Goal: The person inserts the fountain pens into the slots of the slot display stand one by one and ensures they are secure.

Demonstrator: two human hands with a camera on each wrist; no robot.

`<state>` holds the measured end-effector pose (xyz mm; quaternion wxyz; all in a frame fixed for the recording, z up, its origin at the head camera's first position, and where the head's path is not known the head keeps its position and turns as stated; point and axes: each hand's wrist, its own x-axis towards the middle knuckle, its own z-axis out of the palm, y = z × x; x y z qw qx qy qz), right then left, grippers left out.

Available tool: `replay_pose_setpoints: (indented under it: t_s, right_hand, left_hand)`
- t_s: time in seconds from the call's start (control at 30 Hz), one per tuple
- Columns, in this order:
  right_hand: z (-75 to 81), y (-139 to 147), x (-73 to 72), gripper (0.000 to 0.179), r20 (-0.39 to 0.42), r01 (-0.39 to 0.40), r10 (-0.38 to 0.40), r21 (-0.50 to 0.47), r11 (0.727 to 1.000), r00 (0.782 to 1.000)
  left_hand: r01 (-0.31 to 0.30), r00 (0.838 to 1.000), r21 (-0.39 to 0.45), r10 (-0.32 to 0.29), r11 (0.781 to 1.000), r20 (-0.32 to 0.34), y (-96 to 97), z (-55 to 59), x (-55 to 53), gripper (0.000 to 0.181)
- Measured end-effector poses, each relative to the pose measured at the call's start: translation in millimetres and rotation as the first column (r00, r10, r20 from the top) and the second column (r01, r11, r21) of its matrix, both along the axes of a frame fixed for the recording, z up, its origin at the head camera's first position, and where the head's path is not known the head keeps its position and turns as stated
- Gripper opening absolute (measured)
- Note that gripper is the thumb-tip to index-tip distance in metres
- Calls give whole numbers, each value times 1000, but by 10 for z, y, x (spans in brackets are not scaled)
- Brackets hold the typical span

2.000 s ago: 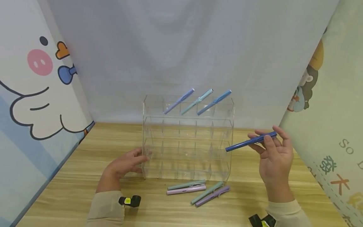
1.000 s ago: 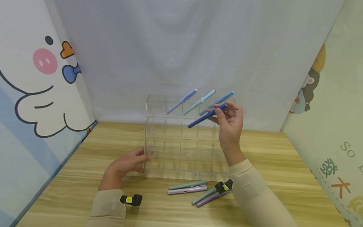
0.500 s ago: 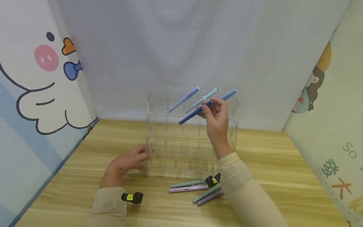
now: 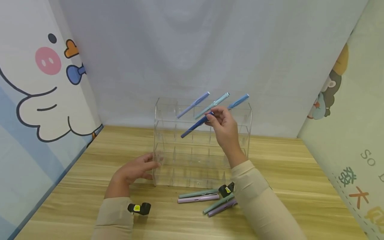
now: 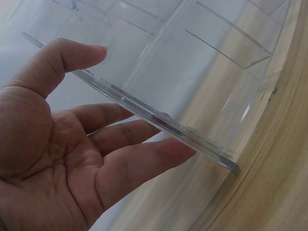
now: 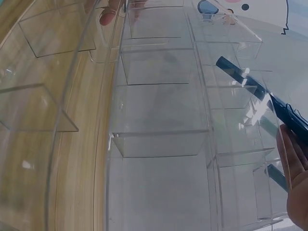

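Note:
A clear acrylic pen rack (image 4: 199,160) with stepped rows of compartments stands on the wooden table. My left hand (image 4: 135,171) holds its left side panel, thumb on one face and fingers against the other, as the left wrist view (image 5: 72,159) shows. In my right hand (image 4: 223,128), thumb and fingers pinch the upper part of a dark blue pen (image 4: 193,128). The pen slants down to the left, its lower end at the second row from the top; whether it touches the rack I cannot tell. Lavender (image 4: 193,105), mint (image 4: 220,99) and light blue (image 4: 239,101) pens lean in the top row.
On the table before the rack lie a pink pen (image 4: 198,199), a purple pen (image 4: 222,208) and two grey-green pens, one at the back (image 4: 195,193) and one partly under the right wrist camera (image 4: 217,205). A pale curtain (image 4: 192,50) hangs behind; printed panels flank both sides.
My right hand has carried the dark blue pen from right of the rack leftward to its second row, lowering the tip slightly in the last half second. My left hand has stayed at the rack's side.

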<state>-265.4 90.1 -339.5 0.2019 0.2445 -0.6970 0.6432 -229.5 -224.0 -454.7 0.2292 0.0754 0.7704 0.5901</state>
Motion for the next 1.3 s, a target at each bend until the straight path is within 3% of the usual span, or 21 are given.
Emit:
replay_pose_setpoints:
  t_s: [0.13,0.47,0.77,1.3]
  right_hand:
    - [87,-9,89,25,34,9,-11,58,998,999]
    - [-77,22,-85,26,62,21,-28,116,993,998]
    - [-86,38,-69,23,8,70,-74,225,972,997]
    - [-66,40,-47,22,-16,83,-82,257,963,997]
  left_hand:
    - [1,1000,-5,-1,1000,-1,-6,1,-4,72]
    - [8,1000,4,-8,1000,-6,-11,13,1,74]
    - [-6,1000,6,6,1000,4,-9,3,-6,72]
    - [5,1000,15,-5,1000,-3,-16,12,5,73]
